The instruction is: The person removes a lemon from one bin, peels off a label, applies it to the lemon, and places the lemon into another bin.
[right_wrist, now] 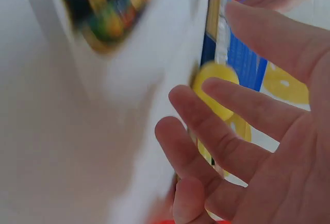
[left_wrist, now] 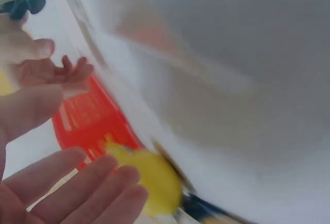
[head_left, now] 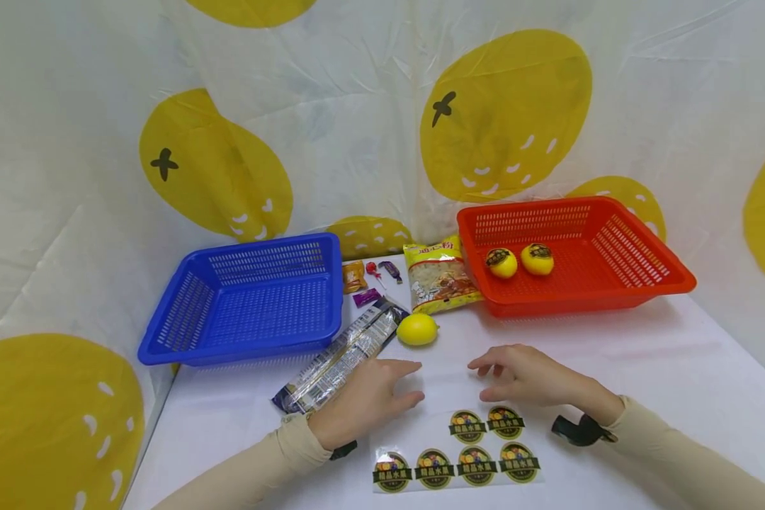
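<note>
A bare yellow lemon (head_left: 417, 329) lies on the white table between the two baskets; it shows blurred as the lemon (left_wrist: 154, 180) in the left wrist view and the lemon (right_wrist: 216, 87) in the right wrist view. My left hand (head_left: 372, 391) hovers open just below and left of it, fingers straight. My right hand (head_left: 516, 375) is open too, to the lemon's lower right, holding nothing. A sheet of round fruit stickers (head_left: 459, 453) lies in front of both hands. Two stickered lemons (head_left: 501, 262) sit in the red basket (head_left: 650, 280).
An empty blue basket (head_left: 242, 340) stands at the left. A long silver snack wrapper (head_left: 341, 358) lies beside my left hand. A yellow snack bag (head_left: 438, 280) and small candies (head_left: 372, 276) lie between the baskets. A spotted curtain hangs behind.
</note>
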`<state>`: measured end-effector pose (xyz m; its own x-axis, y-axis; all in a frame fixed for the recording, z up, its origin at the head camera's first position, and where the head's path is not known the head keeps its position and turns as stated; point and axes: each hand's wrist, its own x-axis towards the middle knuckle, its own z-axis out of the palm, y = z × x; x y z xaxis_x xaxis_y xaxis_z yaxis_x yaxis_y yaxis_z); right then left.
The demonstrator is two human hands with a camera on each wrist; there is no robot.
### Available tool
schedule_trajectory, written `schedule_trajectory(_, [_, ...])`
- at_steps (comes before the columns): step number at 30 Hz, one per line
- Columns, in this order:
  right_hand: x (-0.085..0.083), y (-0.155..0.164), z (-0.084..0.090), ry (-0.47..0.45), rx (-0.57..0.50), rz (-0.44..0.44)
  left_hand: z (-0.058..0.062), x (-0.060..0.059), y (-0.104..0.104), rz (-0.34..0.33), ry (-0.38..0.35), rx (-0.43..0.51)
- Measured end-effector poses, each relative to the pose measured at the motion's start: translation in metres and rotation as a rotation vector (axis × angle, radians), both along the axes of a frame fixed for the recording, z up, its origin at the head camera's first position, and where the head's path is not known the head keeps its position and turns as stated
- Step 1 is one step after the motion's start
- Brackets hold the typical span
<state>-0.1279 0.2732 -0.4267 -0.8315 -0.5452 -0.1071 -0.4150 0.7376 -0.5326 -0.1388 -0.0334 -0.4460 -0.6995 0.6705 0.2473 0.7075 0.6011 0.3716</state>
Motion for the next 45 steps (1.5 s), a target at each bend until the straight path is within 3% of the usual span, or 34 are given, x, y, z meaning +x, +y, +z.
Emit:
schedule_trajectory(7, [0.026, -0.006, -0.007, 0.005, 0.054, 0.015, 0.003, 0.015, 0.016, -0.079, -0.082, -0.119])
schedule_trajectory(18, [0.045, -0.014, -0.016, 0.073, 0.157, 0.003, -0.006, 0.024, 0.034, -0.178, -0.07, -0.234])
schedule_trajectory(26, [0.051, -0.019, -0.019, 0.178, 0.222, -0.021, -0.006, 0.024, 0.044, -0.191, -0.078, -0.258])
schedule_trajectory(37, [0.054, -0.018, -0.022, 0.233, 0.198, -0.038, -0.01, 0.025, 0.055, -0.213, 0.013, -0.297])
schedule_trajectory(45, [0.054, -0.019, -0.024, 0.253, 0.179, -0.048, -0.011, 0.027, 0.054, -0.181, -0.004, -0.22])
